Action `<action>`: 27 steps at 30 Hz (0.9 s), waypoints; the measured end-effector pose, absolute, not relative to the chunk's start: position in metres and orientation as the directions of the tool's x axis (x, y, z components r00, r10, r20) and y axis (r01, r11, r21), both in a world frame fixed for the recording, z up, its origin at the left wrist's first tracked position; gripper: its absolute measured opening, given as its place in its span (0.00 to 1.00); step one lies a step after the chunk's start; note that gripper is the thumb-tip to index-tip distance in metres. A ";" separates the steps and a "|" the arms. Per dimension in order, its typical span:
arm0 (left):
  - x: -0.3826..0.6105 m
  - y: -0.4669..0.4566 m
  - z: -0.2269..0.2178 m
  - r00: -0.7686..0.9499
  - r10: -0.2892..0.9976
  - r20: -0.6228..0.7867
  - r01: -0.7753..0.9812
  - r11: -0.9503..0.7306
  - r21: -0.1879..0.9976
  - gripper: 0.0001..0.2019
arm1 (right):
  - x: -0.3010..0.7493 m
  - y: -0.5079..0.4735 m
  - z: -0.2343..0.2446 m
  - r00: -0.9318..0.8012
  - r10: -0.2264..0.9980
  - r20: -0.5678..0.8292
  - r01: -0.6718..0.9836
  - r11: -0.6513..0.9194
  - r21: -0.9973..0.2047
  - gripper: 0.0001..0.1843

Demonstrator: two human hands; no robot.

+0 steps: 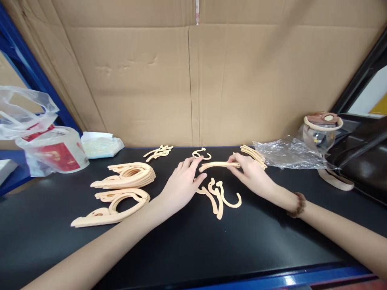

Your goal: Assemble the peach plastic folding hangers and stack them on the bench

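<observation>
My right hand (246, 171) pinches the right end of a beige curved plastic hanger arm (216, 164), which lies level above the black table. Close to that arm's free left end is my left hand (187, 179), its thumb and fingers apart with nothing visible between them. Below and between the hands lie loose beige pieces: a hook (228, 201) and short curved arms (220, 205). More beige hooks (201, 154) rest just beyond my left hand's fingertips. Several folded beige hangers are piled at left, in a stack (133, 183) and a nearer group (102, 215).
Small beige parts (159, 152) lie at the back left, and a bundle of curved arms (254, 155) at the back right. Crumpled clear plastic (290, 153), a clear bottle (321, 133) and a dark bag (363, 157) stand right. A bagged tub (60, 149) and a tissue pack (101, 145) are left.
</observation>
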State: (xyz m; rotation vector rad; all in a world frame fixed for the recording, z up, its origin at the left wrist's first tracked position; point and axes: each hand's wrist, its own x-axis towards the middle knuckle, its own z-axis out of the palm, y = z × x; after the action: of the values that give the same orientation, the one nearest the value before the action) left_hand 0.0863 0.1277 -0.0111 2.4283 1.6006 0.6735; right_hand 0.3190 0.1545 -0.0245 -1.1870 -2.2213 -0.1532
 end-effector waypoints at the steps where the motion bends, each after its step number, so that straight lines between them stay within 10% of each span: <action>1: 0.087 0.132 -0.013 0.343 0.902 0.262 0.849 -0.417 0.325 0.19 | 0.316 0.153 -0.027 -0.436 0.716 0.545 0.763 0.615 -0.199 0.04; 11: 0.086 0.145 -0.028 0.345 0.887 0.307 0.874 -0.423 0.238 0.12 | 0.322 0.160 -0.040 -0.557 0.691 0.461 0.631 0.713 -0.306 0.06; 27: 0.086 0.142 -0.022 0.342 0.849 0.404 0.882 -0.438 0.175 0.10 | 0.314 0.146 -0.029 -0.596 0.613 0.518 0.657 0.744 -0.125 0.10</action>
State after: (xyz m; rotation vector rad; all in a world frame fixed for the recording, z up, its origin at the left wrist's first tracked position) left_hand 0.0856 0.1416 -0.0218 2.6331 1.7012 0.7165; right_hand 0.3135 0.1463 -0.0293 -0.9566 -2.3990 -0.1061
